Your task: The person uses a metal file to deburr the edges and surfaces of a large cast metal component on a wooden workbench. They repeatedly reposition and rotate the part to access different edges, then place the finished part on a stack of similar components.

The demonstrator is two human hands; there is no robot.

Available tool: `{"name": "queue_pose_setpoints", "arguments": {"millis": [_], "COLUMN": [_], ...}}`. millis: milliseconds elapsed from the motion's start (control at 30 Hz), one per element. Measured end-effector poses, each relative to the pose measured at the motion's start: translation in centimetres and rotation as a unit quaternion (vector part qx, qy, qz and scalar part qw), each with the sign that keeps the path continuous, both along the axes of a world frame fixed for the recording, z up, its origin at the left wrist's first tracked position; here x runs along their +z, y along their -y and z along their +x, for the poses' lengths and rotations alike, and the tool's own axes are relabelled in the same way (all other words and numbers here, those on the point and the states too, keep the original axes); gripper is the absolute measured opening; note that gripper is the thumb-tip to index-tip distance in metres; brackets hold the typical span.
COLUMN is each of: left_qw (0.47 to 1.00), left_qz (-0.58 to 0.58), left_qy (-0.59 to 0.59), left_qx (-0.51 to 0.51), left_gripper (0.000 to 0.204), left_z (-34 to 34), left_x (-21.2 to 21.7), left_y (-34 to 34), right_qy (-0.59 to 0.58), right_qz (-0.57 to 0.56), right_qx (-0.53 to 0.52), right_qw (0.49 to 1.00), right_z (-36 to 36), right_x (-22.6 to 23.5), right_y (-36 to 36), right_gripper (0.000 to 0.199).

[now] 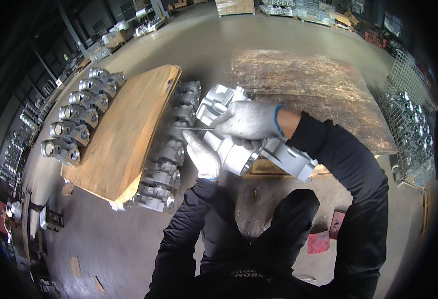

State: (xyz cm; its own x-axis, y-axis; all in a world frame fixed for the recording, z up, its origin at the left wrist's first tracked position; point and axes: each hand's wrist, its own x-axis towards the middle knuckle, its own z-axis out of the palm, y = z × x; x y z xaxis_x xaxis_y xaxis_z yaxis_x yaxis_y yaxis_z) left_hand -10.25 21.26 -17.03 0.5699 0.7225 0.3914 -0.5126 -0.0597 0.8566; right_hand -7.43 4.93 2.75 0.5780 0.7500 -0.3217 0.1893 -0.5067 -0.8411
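Observation:
A large silver-grey metal casting (225, 150) with round bores and a flat arm lies tilted in front of me, at the near left edge of the worn wooden table top. My right hand (249, 120), in a white knit glove with a blue cuff, is closed over the casting. From its fingers a thin metal rod-like tool (193, 129) points left across the casting; its exact kind cannot be made out. My left hand (202, 156), gloved the same way, grips the casting's left side, its fingertips just below the tool's tip. Part of the casting is hidden under my right hand.
On the left stands a light wooden board (124, 129), with a row of similar castings (73, 114) along its far-left side and more castings (163, 174) along its right. The brown wooden table top (308, 89) stretches away. A wire cage (411, 119) stands right; red pieces (318, 242) lie on the floor.

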Motion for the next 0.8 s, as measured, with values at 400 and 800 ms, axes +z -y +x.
{"name": "queue_pose_setpoints", "arguments": {"millis": [400, 800], "left_qw": [0.959, 0.955], "left_qz": [0.193, 0.18], "left_qy": [-0.162, -0.114], "left_qx": [-0.132, -0.208], "left_gripper": [0.035, 0.051], "left_z": [1.8, 8.7], "left_x": [5.3, 11.8], "left_y": [-1.6, 3.5], "right_qy": [0.441, 0.102], "right_qz": [0.026, 0.352], "right_qx": [-0.302, -0.634], "right_qw": [0.845, 0.681], "right_z": [-2.7, -5.9], "right_x": [-2.8, -22.8], "right_y": [16.6, 20.4], "right_gripper": [0.039, 0.029]}}
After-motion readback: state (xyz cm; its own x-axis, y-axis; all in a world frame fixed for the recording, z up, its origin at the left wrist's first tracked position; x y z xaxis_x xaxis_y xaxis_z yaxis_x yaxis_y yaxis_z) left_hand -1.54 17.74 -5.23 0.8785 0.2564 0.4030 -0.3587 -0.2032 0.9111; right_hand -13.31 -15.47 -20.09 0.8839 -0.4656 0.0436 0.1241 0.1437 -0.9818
